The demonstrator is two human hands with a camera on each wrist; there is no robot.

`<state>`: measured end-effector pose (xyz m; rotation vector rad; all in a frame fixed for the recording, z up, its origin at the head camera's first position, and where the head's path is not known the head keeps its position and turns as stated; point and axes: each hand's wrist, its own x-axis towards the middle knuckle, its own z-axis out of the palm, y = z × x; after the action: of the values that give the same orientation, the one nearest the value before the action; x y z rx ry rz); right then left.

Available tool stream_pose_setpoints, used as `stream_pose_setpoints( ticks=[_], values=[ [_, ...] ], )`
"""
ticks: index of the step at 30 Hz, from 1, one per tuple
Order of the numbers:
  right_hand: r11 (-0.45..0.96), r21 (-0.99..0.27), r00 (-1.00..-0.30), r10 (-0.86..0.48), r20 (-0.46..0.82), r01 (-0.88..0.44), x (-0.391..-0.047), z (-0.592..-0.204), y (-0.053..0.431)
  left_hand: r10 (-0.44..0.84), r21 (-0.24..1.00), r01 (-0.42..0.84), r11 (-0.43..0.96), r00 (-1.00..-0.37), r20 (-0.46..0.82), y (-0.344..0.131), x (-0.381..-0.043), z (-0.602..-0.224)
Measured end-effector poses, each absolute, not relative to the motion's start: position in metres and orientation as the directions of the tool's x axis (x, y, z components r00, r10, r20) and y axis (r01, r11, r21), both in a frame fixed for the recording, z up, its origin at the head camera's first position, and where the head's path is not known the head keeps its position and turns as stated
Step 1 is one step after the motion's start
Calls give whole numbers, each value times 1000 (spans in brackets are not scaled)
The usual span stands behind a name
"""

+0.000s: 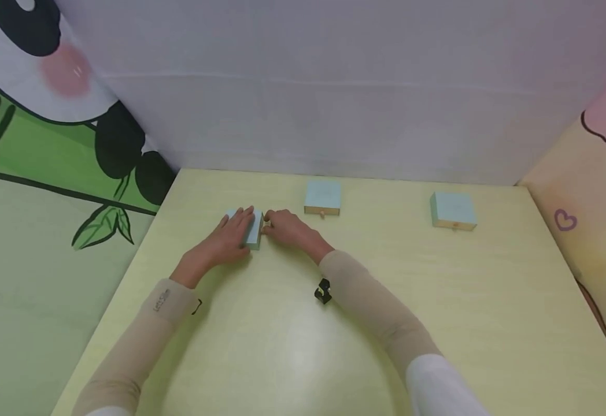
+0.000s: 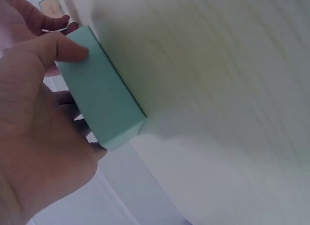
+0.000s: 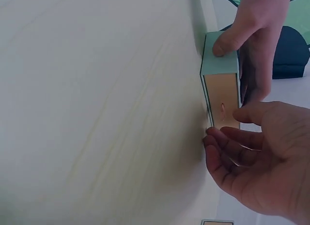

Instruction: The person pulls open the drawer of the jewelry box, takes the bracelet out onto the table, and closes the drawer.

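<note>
On the left part of the table lies a small light-blue drawer box (image 1: 254, 232) with its tan drawer front (image 3: 218, 92) facing right. My left hand (image 1: 226, 238) grips the box, fingers spread over its top and the thumb pressed on the near side, as the left wrist view shows on the blue side wall (image 2: 104, 94). Beside the drawer front is my right hand (image 1: 287, 229), fingers loosely bent. Its thumb and fingertips (image 3: 211, 133) hover around a small pull tab (image 3: 223, 110), with a gap between them. The drawer appears flush with the sleeve.
Two similar blue boxes stand toward the back of the table (image 1: 292, 335): one near the middle (image 1: 322, 196), another at the right (image 1: 453, 209); both have pull tabs facing the near side. A pale cloth (image 1: 303, 121) hangs behind the table's back edge.
</note>
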<state>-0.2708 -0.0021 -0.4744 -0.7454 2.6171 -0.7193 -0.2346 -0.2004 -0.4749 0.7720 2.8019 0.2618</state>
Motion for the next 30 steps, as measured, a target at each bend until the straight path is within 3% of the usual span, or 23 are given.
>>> stream_pose_setpoints(
  ticks=[8,30],
  values=[
    [715,-576,-800,-577,-165,-397,-272,-478,-9,556,94,549,831,-824,-104,-208,-233,-493],
    [767,-481,-824,-548,-146,-425,-274,-478,-17,521,125,515,848,-853,-21,-221,-227,-500]
  ],
)
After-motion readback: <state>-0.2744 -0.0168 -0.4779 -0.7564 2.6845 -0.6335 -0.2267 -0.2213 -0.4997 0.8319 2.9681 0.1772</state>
